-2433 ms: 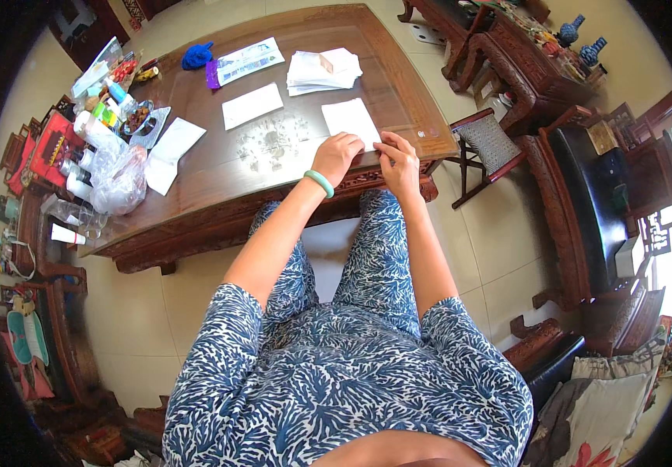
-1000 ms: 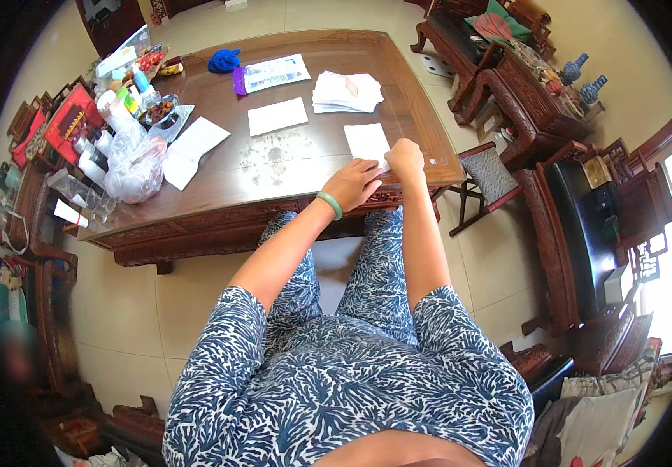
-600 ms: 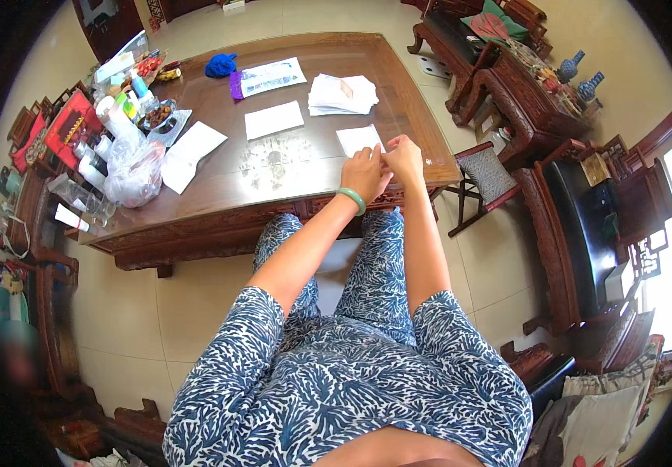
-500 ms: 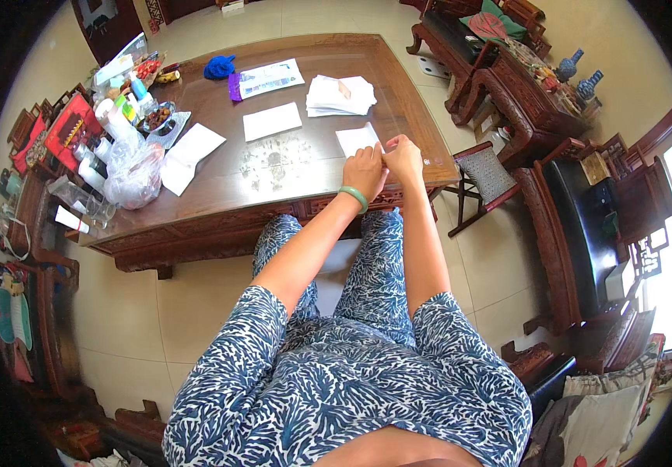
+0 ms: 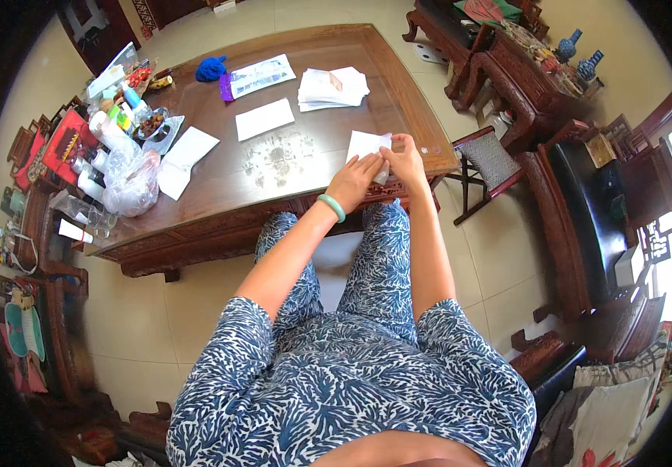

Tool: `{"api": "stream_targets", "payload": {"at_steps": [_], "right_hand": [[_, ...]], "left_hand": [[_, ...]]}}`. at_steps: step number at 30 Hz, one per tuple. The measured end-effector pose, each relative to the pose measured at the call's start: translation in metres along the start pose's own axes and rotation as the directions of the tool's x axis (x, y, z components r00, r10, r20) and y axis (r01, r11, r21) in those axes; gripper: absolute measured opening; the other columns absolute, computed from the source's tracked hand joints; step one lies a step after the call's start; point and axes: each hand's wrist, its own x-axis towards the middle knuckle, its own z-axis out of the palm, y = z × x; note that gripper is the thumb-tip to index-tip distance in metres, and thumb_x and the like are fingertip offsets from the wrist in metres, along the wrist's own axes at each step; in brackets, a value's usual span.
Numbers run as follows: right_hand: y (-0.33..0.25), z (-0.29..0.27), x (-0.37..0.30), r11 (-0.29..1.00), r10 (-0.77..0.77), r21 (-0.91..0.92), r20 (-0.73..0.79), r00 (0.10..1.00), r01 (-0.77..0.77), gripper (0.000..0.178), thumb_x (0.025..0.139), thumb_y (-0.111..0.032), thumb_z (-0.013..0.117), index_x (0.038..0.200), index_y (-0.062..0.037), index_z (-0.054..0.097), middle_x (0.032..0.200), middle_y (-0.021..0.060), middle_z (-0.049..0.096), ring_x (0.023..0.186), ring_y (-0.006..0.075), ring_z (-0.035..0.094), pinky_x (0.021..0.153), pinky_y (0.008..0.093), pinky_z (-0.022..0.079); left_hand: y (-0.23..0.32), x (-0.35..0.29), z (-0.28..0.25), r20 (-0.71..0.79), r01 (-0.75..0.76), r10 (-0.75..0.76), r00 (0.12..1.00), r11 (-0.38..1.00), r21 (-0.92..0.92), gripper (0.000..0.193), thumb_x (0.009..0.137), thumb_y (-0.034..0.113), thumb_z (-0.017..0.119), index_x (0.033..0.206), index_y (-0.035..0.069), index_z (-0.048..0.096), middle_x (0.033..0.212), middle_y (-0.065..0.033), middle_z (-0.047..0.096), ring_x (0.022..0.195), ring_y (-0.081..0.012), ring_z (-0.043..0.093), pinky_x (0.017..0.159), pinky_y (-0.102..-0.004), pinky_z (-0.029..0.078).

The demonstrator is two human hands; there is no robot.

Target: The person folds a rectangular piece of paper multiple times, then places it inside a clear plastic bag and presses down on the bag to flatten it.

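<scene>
A piece of white paper (image 5: pixel 364 144) lies at the near right part of the wooden table (image 5: pixel 219 167), under my hands. My left hand (image 5: pixel 354 179), below a green bangle, rests on the paper with its fingers stretched out flat. At the paper's right edge, my right hand (image 5: pixel 407 162) pinches it between thumb and fingers. A stack of white papers (image 5: pixel 333 89) is farther back. To its left are a white sheet (image 5: pixel 264 119) and a white-and-purple packet (image 5: pixel 259 77).
Bottles, a plastic bag (image 5: pixel 132 185) and a dish of dark fruit (image 5: pixel 154 123) crowd the table's left end, beside a folded white paper (image 5: pixel 187 159). A blue bundle (image 5: pixel 211 68) lies at the back. A folding stool (image 5: pixel 490 162) stands by the right edge.
My left hand has moved slightly left and down, its fingers going from curled to flat on the paper. The paper now shows more upright between my hands. The view has shifted a little.
</scene>
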Motion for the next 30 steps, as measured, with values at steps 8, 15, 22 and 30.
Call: {"api": "stream_targets", "payload": {"at_steps": [8,15,22,30], "right_hand": [[0.018,-0.002,-0.030,0.953,0.041,0.292,0.150,0.988,-0.084,0.023,0.071,-0.004,0.070,0.094,0.0000,0.071,0.065,-0.0002,0.055,0.060,0.0078,0.049,0.054,0.0237,0.039],[0.021,0.010,-0.071,0.923,0.109,0.369,0.014,0.994,-0.107,0.029,0.073,0.001,0.069,0.102,0.0030,0.068,0.064,-0.0061,0.048,0.059,0.0028,0.040,0.053,0.0200,0.034],[0.016,0.018,-0.100,0.870,0.102,0.492,-0.106,0.989,-0.037,0.030,0.076,0.003,0.067,0.106,0.0024,0.064,0.080,0.0046,0.066,0.073,0.0077,0.057,0.066,0.0204,0.046],[0.016,0.004,-0.096,0.767,0.196,0.604,0.098,0.976,-0.214,0.012,0.079,-0.011,0.072,0.087,-0.0024,0.067,0.073,-0.0035,0.058,0.063,0.0026,0.047,0.056,0.0175,0.036]], "left_hand": [[0.027,-0.044,-0.035,-0.262,0.017,-0.061,0.963,0.986,-0.169,0.048,0.078,0.002,0.065,0.124,0.006,0.052,0.122,-0.0125,0.056,0.115,-0.0309,0.052,0.101,-0.0414,0.039],[0.063,-0.091,0.017,0.596,0.013,-0.588,0.547,-0.706,-0.708,0.048,0.090,0.029,0.061,0.126,0.002,0.046,0.123,-0.0120,0.053,0.119,-0.0240,0.049,0.104,-0.0362,0.038],[0.063,-0.053,-0.007,0.548,0.160,-0.665,0.507,-0.553,-0.818,0.044,0.092,0.032,0.059,0.118,-0.003,0.055,0.112,-0.0102,0.063,0.099,-0.0183,0.062,0.086,-0.0300,0.049],[0.061,-0.075,-0.005,0.354,0.338,-0.802,0.482,-0.203,-0.919,0.023,0.091,0.014,0.061,0.100,-0.006,0.067,0.094,-0.0063,0.068,0.080,-0.0083,0.061,0.072,-0.0228,0.048]]}}
